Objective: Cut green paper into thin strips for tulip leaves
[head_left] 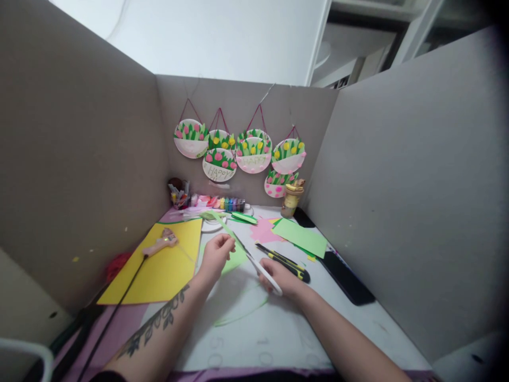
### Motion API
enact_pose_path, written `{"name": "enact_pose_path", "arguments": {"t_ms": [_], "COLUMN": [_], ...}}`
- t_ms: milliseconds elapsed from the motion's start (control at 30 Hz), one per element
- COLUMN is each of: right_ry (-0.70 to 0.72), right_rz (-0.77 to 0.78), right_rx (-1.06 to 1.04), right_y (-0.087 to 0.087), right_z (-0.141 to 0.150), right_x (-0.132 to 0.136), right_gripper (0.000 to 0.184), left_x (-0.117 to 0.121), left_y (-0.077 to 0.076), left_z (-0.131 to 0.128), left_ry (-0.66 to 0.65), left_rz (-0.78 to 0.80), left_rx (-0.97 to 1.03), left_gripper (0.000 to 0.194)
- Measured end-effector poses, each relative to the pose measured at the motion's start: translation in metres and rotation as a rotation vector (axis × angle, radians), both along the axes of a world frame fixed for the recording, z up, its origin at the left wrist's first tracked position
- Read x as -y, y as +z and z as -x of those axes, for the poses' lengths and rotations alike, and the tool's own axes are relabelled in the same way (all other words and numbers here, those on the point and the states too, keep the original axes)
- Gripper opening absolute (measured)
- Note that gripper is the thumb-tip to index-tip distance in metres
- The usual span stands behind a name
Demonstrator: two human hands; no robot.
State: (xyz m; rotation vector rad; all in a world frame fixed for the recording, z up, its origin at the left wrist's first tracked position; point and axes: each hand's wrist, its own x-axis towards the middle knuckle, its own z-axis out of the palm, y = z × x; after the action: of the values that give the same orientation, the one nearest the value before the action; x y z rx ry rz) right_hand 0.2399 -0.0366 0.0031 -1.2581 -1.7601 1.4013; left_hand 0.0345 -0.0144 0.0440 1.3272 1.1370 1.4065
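Note:
My right hand (pixel 278 276) grips a pair of scissors (pixel 271 277) by the white handles, its blades pointing away and to the left. My left hand (pixel 217 257) is closed in a pinch at a piece of light green paper (pixel 235 261), close to the blades; its fingertips partly hide the contact. Along the blades runs a narrow light green strip (pixel 222 223). A thin curved green offcut (pixel 242 318) lies on the white table mat (pixel 274 323) below the hands. Just beyond my right hand rest black-and-yellow box cutters (pixel 284 260).
On the left, a glue gun (pixel 161 242) lies on yellow sheets (pixel 175 276). Green sheets (pixel 302 237), pink paper (pixel 264 231) and a black phone (pixel 345 278) lie to the right. Paint pots (pixel 234 204) and a cup (pixel 292 199) stand behind; decorated paper plates (pixel 191 148) hang there.

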Motion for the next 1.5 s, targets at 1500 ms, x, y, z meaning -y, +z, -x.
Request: {"name": "enact_pose_path", "arguments": {"t_ms": [1500], "right_ry": [0.027], "right_rz": [0.011], "right_rx": [0.015], "right_y": [-0.008], "right_z": [-0.006], "right_x": [-0.006], "right_gripper": [0.017], "left_x": [0.000], "left_y": [0.000], "left_z": [0.001], "left_ry": [0.014], "left_rz": [0.014], "left_rx": [0.061], "left_gripper": [0.024]}}
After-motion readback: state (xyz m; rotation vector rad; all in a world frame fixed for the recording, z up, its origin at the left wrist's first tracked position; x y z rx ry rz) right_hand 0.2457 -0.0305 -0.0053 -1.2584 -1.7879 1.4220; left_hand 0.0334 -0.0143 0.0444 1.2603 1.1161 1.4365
